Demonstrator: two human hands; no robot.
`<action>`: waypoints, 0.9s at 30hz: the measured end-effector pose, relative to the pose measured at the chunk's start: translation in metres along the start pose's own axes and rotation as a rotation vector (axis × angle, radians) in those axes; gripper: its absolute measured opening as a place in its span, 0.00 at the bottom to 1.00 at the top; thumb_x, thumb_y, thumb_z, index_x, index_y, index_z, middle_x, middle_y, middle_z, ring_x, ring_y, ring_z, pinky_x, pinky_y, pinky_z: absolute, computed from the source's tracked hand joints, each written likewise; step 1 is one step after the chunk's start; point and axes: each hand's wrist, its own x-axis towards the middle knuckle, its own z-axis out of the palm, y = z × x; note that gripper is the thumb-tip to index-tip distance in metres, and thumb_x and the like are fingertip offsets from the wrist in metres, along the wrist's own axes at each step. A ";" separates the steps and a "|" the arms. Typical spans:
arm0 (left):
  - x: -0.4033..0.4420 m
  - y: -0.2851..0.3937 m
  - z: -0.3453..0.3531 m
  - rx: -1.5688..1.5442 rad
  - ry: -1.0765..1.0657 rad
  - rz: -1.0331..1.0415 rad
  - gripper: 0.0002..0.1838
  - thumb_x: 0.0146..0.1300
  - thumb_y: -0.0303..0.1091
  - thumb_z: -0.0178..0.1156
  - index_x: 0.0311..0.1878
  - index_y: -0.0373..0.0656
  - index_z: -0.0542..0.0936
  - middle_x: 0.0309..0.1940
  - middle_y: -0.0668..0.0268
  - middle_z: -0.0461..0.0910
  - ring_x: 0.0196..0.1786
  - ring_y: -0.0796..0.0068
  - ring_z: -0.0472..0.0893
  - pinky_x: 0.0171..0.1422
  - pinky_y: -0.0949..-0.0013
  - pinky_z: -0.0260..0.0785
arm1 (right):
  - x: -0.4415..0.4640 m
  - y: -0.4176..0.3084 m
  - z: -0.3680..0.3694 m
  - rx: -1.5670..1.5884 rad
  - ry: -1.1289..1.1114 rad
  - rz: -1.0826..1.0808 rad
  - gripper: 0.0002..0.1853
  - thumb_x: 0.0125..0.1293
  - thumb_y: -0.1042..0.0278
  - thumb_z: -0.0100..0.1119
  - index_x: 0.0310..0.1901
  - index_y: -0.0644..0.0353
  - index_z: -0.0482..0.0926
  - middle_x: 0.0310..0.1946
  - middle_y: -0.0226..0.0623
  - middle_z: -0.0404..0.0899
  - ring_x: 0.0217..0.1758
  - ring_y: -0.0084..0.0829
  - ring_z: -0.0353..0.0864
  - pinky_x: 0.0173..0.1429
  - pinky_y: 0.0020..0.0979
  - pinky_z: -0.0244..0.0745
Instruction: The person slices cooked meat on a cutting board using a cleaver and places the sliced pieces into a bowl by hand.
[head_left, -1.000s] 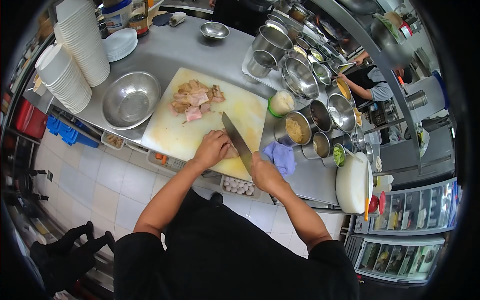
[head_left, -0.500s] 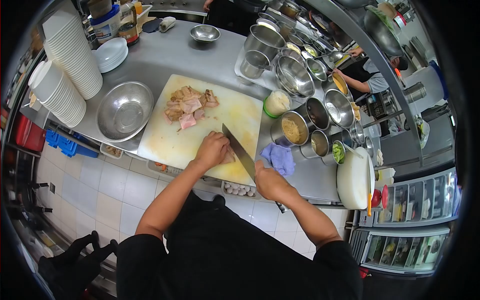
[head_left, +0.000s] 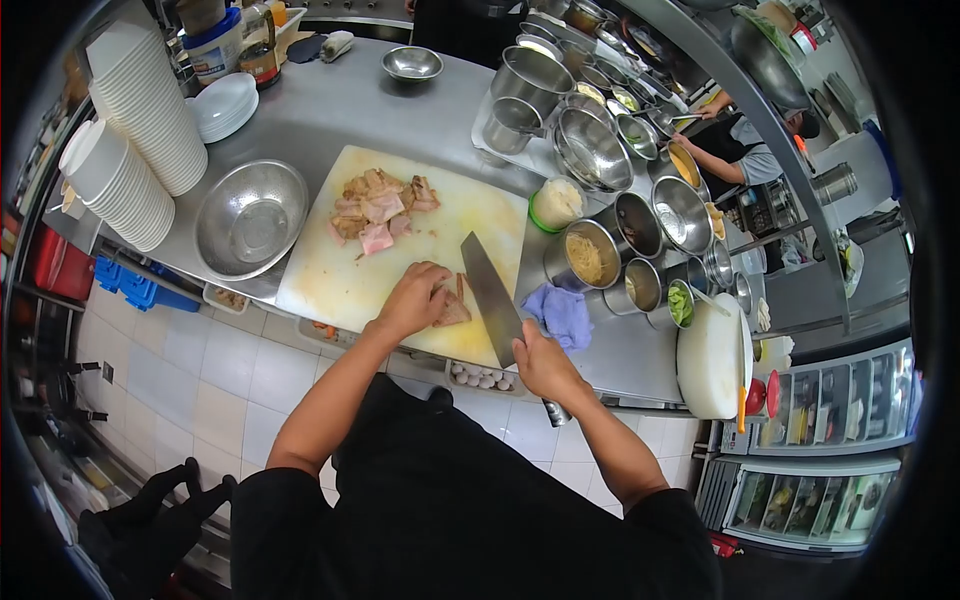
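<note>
A wide-bladed knife [head_left: 487,290] lies over the right part of the white cutting board [head_left: 330,275], its handle in my right hand [head_left: 545,362]. My left hand [head_left: 412,300] rests at the board's near side with its fingers curled beside a piece of meat [head_left: 453,310]. A thin cut strip [head_left: 460,287] stands between that piece and the blade. Whether my left fingertips grip the meat is hard to see. Farther back on the board is a pile of chopped meat [head_left: 378,208].
A metal bowl [head_left: 250,220] sits left of the board, near stacked white containers [head_left: 120,180]. A purple cloth [head_left: 560,315] and several metal pots [head_left: 582,256] are on the right. Beyond the pots a co-worker [head_left: 740,150] stands; eggs [head_left: 482,377] sit below the board's edge.
The knife has moved right, away from the meat, and a thin strip now shows beside the piece. My left hand has shifted slightly left. The whole view has tilted a little.
</note>
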 end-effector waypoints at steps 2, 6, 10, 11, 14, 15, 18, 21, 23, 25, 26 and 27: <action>-0.003 -0.003 -0.002 -0.013 0.000 -0.022 0.10 0.62 0.24 0.61 0.46 0.35 0.83 0.43 0.52 0.81 0.51 0.48 0.77 0.59 0.55 0.71 | -0.008 -0.007 -0.009 0.036 0.023 0.008 0.13 0.76 0.66 0.48 0.51 0.67 0.63 0.29 0.72 0.79 0.38 0.73 0.79 0.47 0.64 0.70; 0.001 -0.001 -0.009 -0.005 -0.051 -0.026 0.08 0.63 0.26 0.63 0.44 0.36 0.82 0.44 0.53 0.81 0.52 0.48 0.77 0.60 0.56 0.71 | -0.014 -0.013 -0.020 -0.048 0.025 -0.004 0.12 0.76 0.67 0.48 0.51 0.68 0.63 0.29 0.71 0.79 0.37 0.72 0.79 0.46 0.64 0.70; 0.001 0.004 -0.013 -0.010 -0.146 -0.056 0.10 0.61 0.31 0.66 0.45 0.39 0.83 0.47 0.55 0.80 0.54 0.50 0.76 0.62 0.56 0.69 | -0.019 -0.016 -0.028 -0.040 0.049 0.010 0.12 0.76 0.66 0.48 0.50 0.66 0.64 0.30 0.71 0.79 0.38 0.73 0.78 0.46 0.63 0.69; -0.001 0.007 -0.015 -0.022 -0.161 -0.041 0.12 0.60 0.33 0.68 0.45 0.41 0.83 0.48 0.56 0.80 0.55 0.50 0.75 0.63 0.56 0.69 | -0.021 -0.017 -0.029 -0.008 0.044 0.027 0.12 0.77 0.66 0.49 0.51 0.65 0.64 0.31 0.71 0.79 0.40 0.73 0.78 0.47 0.63 0.68; -0.009 0.020 -0.018 0.131 -0.276 0.077 0.18 0.54 0.38 0.70 0.47 0.42 0.83 0.50 0.58 0.78 0.59 0.53 0.73 0.65 0.54 0.68 | -0.023 -0.021 -0.027 -0.037 -0.005 0.052 0.12 0.77 0.65 0.49 0.50 0.64 0.64 0.31 0.70 0.79 0.38 0.73 0.78 0.46 0.63 0.68; -0.011 0.020 -0.019 0.132 -0.279 0.077 0.18 0.54 0.38 0.70 0.47 0.42 0.83 0.50 0.58 0.78 0.59 0.53 0.73 0.65 0.54 0.68 | -0.024 -0.021 -0.025 -0.035 -0.005 0.054 0.12 0.77 0.65 0.49 0.50 0.64 0.64 0.31 0.70 0.79 0.38 0.73 0.78 0.46 0.63 0.68; -0.016 0.018 -0.027 0.184 -0.338 0.072 0.21 0.49 0.36 0.73 0.48 0.44 0.83 0.52 0.60 0.78 0.58 0.53 0.74 0.65 0.55 0.68 | -0.025 -0.018 -0.020 -0.037 -0.034 0.047 0.12 0.77 0.64 0.49 0.49 0.64 0.64 0.30 0.69 0.79 0.37 0.73 0.78 0.45 0.63 0.68; -0.024 0.016 -0.036 0.067 -0.249 0.101 0.24 0.47 0.35 0.73 0.50 0.43 0.81 0.52 0.58 0.77 0.58 0.52 0.74 0.65 0.55 0.68 | -0.028 -0.018 -0.015 -0.030 -0.032 0.047 0.12 0.78 0.63 0.48 0.48 0.64 0.63 0.28 0.68 0.79 0.36 0.72 0.78 0.44 0.63 0.68; -0.025 0.017 -0.040 -0.009 -0.269 0.104 0.25 0.48 0.34 0.72 0.52 0.42 0.80 0.51 0.57 0.76 0.56 0.52 0.74 0.65 0.56 0.68 | -0.029 -0.022 -0.014 -0.006 -0.060 0.038 0.12 0.78 0.63 0.47 0.48 0.65 0.63 0.28 0.69 0.79 0.36 0.71 0.78 0.44 0.63 0.68; -0.028 0.010 -0.030 0.024 -0.246 0.102 0.25 0.49 0.33 0.72 0.52 0.42 0.79 0.51 0.57 0.75 0.55 0.51 0.73 0.64 0.56 0.69 | -0.026 -0.020 -0.007 -0.020 -0.073 0.033 0.12 0.78 0.63 0.46 0.47 0.65 0.63 0.27 0.68 0.79 0.36 0.71 0.78 0.44 0.63 0.68; -0.029 0.007 -0.025 0.059 -0.217 0.102 0.24 0.50 0.32 0.71 0.53 0.41 0.79 0.50 0.57 0.75 0.55 0.51 0.73 0.63 0.57 0.69 | -0.024 -0.020 -0.005 -0.038 -0.084 0.023 0.12 0.78 0.63 0.46 0.47 0.65 0.63 0.27 0.68 0.79 0.35 0.71 0.79 0.44 0.63 0.69; -0.028 0.010 -0.024 0.059 -0.216 0.104 0.24 0.50 0.32 0.71 0.53 0.41 0.79 0.50 0.57 0.75 0.55 0.51 0.73 0.63 0.57 0.69 | -0.025 -0.022 -0.006 -0.039 -0.083 0.023 0.12 0.78 0.63 0.46 0.47 0.65 0.63 0.27 0.68 0.79 0.35 0.71 0.79 0.44 0.63 0.69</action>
